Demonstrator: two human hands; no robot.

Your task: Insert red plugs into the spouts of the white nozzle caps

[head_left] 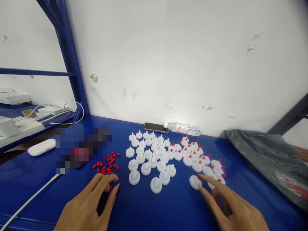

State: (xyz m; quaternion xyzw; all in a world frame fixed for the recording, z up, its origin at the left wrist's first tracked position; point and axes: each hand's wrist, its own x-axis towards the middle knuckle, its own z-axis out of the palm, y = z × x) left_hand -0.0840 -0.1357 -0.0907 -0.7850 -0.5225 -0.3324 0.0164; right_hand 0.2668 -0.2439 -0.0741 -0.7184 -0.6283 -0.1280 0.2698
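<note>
At lower left my left hand (90, 200) hovers over a scatter of small red tip caps (110, 162), its thumb and index finger apart. I see nothing held between them, though its fingers hide some of the caps. On the right, the thumb and index finger of my right hand (228, 200) touch a white round nozzle cap (194, 182). The index fingertip meets the red tip on it, and the thumb is at its rim. Bare white nozzle caps (146, 168) cover the middle of the blue table, while red-tipped ones (197, 166) are clustered to the right.
By the wall lie a phone (154, 127) and a clear plastic bottle (184, 128). A dark grey plastic bag (255, 154) covers the right side. At left are a white device (42, 147), a white cable (31, 200), and a blurred-out patch. A blue frame post (72, 57) rises behind.
</note>
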